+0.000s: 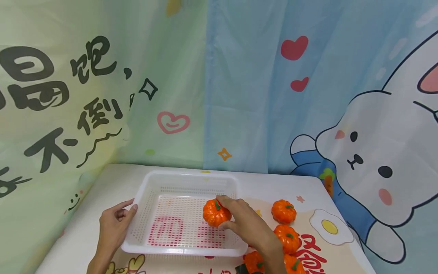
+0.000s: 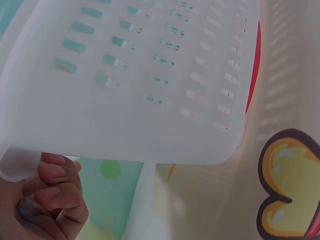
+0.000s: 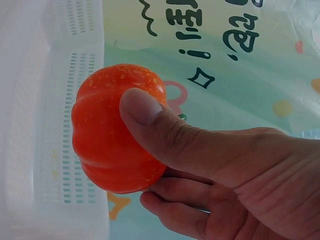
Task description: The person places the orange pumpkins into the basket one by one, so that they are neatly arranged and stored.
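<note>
A small orange pumpkin (image 1: 215, 214) with a green stem is gripped between the thumb and fingers of my right hand (image 1: 247, 220), over the right part of a white plastic basket (image 1: 184, 251). The right wrist view shows the thumb across the pumpkin (image 3: 115, 145). At the basket's left side, my left hand (image 1: 115, 224) holds the rim between thumb and fingers. From the left wrist view, its curled fingers (image 2: 62, 192) lie under the rim of the slotted basket (image 2: 125, 130). No other pumpkin shows inside the basket.
To the right of the basket lie several more orange pumpkins, among them one at the back (image 1: 284, 211) and one nearer (image 1: 287, 238). A dark object (image 1: 241, 269) shows at the front edge of the view. The printed white table (image 1: 308, 186) backs onto a cartoon curtain (image 1: 239, 95).
</note>
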A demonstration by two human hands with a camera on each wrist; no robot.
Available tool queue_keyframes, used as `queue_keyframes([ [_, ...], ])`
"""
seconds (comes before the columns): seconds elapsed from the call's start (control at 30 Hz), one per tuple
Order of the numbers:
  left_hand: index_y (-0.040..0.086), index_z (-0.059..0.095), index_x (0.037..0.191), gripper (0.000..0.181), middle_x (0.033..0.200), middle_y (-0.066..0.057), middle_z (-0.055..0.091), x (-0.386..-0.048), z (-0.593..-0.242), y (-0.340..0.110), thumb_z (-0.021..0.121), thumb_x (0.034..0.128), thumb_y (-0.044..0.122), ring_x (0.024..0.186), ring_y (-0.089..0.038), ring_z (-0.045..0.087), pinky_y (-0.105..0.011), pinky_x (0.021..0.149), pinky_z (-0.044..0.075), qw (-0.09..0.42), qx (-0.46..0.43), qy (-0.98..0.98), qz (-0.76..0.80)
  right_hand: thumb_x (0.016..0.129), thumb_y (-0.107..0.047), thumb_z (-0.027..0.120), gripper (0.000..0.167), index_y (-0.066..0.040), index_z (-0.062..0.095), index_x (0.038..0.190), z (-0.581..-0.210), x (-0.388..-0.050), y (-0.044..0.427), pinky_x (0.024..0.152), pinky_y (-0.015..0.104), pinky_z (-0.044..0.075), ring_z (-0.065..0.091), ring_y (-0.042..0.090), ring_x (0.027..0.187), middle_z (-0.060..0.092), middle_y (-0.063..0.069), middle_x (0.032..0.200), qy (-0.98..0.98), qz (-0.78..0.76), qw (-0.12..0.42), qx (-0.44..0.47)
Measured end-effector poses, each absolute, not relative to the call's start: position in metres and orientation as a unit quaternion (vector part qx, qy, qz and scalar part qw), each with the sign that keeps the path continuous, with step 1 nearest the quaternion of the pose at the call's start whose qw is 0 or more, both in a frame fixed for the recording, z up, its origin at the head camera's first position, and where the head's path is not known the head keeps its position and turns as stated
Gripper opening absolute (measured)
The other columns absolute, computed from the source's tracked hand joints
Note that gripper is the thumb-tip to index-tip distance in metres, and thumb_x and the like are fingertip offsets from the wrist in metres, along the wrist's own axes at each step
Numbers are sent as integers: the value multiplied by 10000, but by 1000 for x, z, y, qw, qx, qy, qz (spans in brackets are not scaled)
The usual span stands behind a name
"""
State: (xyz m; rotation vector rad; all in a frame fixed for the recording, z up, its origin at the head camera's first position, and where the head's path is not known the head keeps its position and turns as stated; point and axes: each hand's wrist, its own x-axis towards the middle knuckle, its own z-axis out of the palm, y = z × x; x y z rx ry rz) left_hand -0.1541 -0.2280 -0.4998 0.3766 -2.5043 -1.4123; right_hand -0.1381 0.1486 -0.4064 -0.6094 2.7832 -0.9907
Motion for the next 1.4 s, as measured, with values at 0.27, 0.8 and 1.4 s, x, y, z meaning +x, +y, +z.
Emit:
queue_keyframes([
  [0.27, -44, 725, 1363, 375, 739, -72, 661, -153, -500, -230, 741, 1046, 155, 603, -92, 553, -220, 562, 475, 121, 127, -854, -490, 903, -169, 885, 722, -46, 587, 1549, -414, -145, 138, 1169, 530, 509, 677, 291, 1322, 673, 106, 1518, 911, -324, 73, -243],
  [0.8, -37, 723, 1371, 385, 759, -74, 663, -153, -502, -230, 746, 1049, 172, 630, -102, 564, -217, 585, 483, 118, 134, -854, -488, 882, -165, 902, 731, -45, 600, 1536, -425, -147, 120, 1171, 500, 517, 674, 245, 1318, 695, 76, 1493, 907, -318, 78, -266],
  [1.4, -41, 730, 1357, 371, 746, -80, 678, -154, -502, -229, 747, 1045, 159, 606, -94, 569, -210, 567, 489, 129, 126, -854, -489, 867, -187, 925, 676, -68, 657, 1476, -436, -149, 96, 1141, 405, 551, 702, 167, 1237, 737, 29, 1417, 909, -290, 68, -291],
])
